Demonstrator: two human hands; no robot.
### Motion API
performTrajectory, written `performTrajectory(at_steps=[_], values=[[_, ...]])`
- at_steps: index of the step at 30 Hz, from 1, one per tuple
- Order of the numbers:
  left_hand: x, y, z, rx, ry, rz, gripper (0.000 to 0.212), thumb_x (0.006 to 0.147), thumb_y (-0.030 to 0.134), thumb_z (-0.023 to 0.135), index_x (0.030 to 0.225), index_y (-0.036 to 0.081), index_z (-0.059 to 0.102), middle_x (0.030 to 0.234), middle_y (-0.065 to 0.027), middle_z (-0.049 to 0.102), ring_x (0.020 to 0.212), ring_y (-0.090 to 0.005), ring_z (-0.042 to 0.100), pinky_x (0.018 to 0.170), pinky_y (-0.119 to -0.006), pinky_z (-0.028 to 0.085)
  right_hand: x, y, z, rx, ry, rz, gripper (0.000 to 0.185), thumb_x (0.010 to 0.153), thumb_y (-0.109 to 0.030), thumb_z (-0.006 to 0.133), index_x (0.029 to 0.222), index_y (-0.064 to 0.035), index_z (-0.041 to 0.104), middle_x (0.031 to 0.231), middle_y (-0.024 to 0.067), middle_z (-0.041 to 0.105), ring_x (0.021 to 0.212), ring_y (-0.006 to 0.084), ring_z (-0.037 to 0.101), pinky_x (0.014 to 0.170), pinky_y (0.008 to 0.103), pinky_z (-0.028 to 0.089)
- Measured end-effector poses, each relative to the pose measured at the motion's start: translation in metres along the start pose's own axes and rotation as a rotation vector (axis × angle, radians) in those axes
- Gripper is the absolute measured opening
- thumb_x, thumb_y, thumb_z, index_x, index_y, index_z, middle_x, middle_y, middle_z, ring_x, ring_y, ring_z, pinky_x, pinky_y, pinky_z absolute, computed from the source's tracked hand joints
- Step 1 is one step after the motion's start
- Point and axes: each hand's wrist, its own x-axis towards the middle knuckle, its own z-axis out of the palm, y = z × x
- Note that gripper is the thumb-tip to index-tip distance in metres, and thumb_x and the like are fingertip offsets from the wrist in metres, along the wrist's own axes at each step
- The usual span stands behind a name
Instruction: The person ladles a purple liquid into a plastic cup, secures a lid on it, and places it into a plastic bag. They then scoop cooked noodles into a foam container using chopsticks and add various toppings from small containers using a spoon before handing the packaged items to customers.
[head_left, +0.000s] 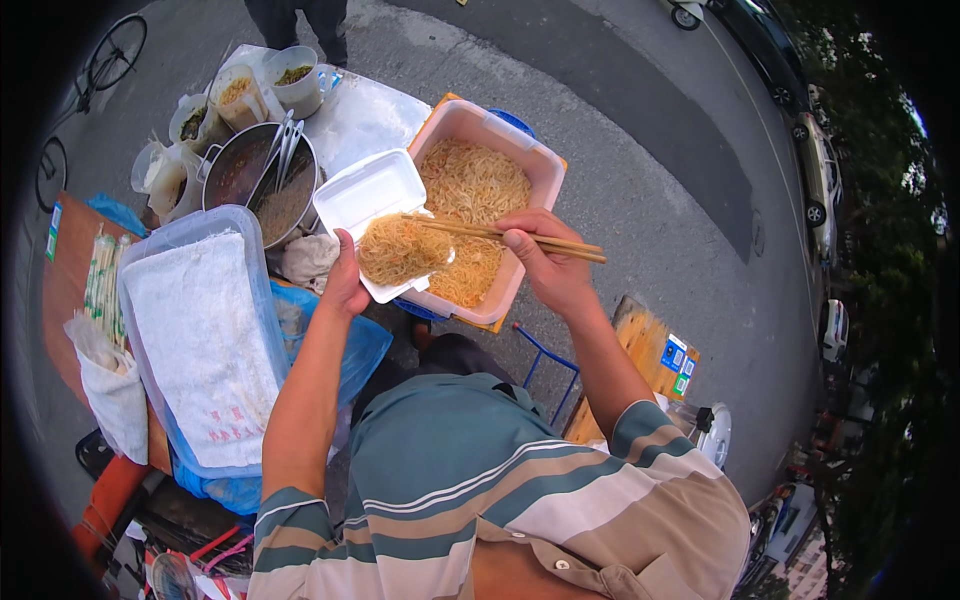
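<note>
My left hand (349, 279) grips the side of a white foam takeaway box (373, 184), its lid folded back. Thin fried noodles (401, 251) fill the box's lower half and reach over its right edge. In my right hand (551, 259) is a pair of wooden chopsticks (517, 234), their tips on the noodles in the box. Beneath and beyond it stands a pink plastic tub (546, 176). Thicker noodles (480, 180) lie in its far part and thin ones (469, 274) in its near part. The foam box hides the tub's left side.
Left of the box stands a metal pot (259, 161) with several utensil handles. Plastic containers of toppings (294, 82) stand behind it on a metal tabletop (367, 112). A white towel (199, 337) covers a clear bin. A wooden board (645, 341) bears printed codes. A person's legs (300, 26) show beyond.
</note>
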Motion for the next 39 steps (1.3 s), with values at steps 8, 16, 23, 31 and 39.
performTrajectory(at_steps=[8,16,23,31,39], values=[[-0.007,0.018,0.03,-0.055,0.006,0.056,0.094,0.091,0.073,0.041,0.153,0.003,0.031,0.151,-0.0162,0.046,0.138,-0.0312,0.048,0.112,-0.051,0.045,-0.027,0.035,-0.007,-0.329,0.251,-0.066,0.011,0.095,-0.01,0.067,0.098,0.0004,0.069,0.093,0.0132,0.067,0.084,0.0248,0.067,0.076,0.0333,0.053],[0.014,-0.005,0.029,0.183,0.144,0.107,0.091,0.094,0.069,0.044,0.148,-0.003,0.036,0.145,-0.0173,0.052,0.132,-0.0304,0.054,0.109,-0.048,0.048,-0.047,0.025,0.076,-0.197,0.123,-0.26,0.017,0.088,-0.004,0.072,0.104,-0.0022,0.066,0.107,0.016,0.061,0.093,0.031,0.064,0.079,0.0363,0.054],[0.031,-0.013,0.023,0.104,0.184,0.02,0.091,0.093,0.071,0.042,0.149,-0.001,0.037,0.146,-0.0172,0.052,0.132,-0.0313,0.054,0.108,-0.047,0.048,-0.078,0.027,0.089,-0.194,-0.047,-0.287,0.024,0.084,-0.001,0.075,0.107,-0.0051,0.068,0.112,0.0166,0.061,0.107,0.033,0.064,0.09,0.0385,0.054],[0.026,0.003,0.03,0.053,0.174,0.059,0.093,0.092,0.073,0.04,0.153,0.003,0.032,0.152,-0.0149,0.046,0.137,-0.0313,0.049,0.112,-0.049,0.045,-0.074,0.073,0.04,0.107,0.34,0.366,0.015,0.099,-0.014,0.063,0.104,0.0002,0.065,0.112,0.016,0.061,0.103,0.027,0.063,0.091,0.0338,0.051],[0.011,0.003,0.051,0.056,0.152,0.067,0.092,0.092,0.073,0.039,0.152,0.004,0.033,0.151,-0.0146,0.047,0.137,-0.0309,0.049,0.112,-0.049,0.044,-0.046,0.054,0.058,0.026,0.413,0.103,0.016,0.102,-0.013,0.06,0.105,0.0008,0.067,0.111,0.015,0.06,0.108,0.0241,0.061,0.094,0.032,0.051]])
